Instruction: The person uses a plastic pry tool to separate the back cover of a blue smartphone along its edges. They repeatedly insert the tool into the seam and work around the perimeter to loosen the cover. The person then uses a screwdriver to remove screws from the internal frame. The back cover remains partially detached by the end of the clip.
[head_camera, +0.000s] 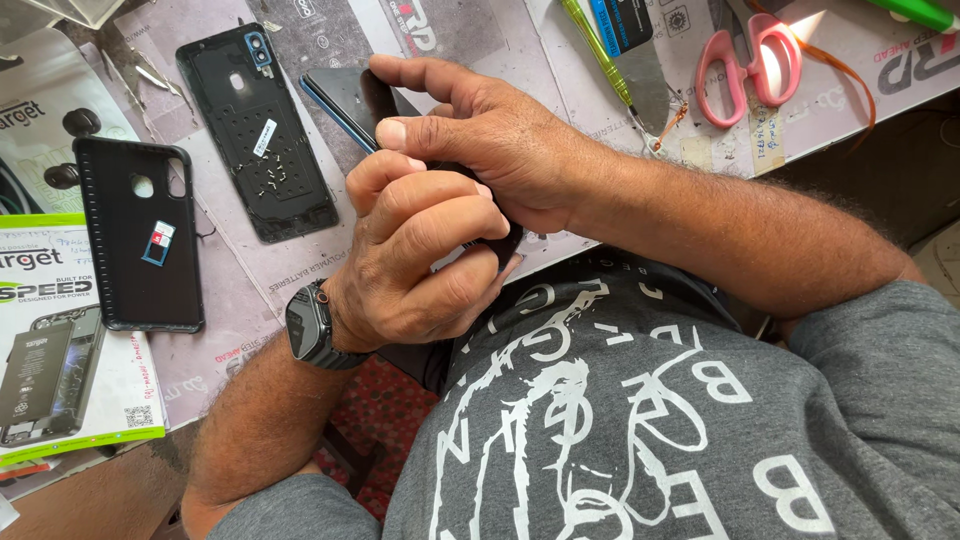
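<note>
Both of my hands grip a dark smartphone (345, 95) at the near edge of the work mat. My right hand (480, 130) wraps over the phone from the right, thumb pressed along its side. My left hand (415, 250), with a black smartwatch (310, 328) on the wrist, clutches the phone's lower end with curled fingers. Most of the phone is hidden under the hands; only its upper left corner shows.
A removed black back cover (255, 130) with small screws on it lies to the left. A black phone case (140, 235) holds a small card. A battery box (60, 340) lies at far left. Pink scissors (745, 65), a green tool (600, 55) and tweezers (150, 75) rest on the mat.
</note>
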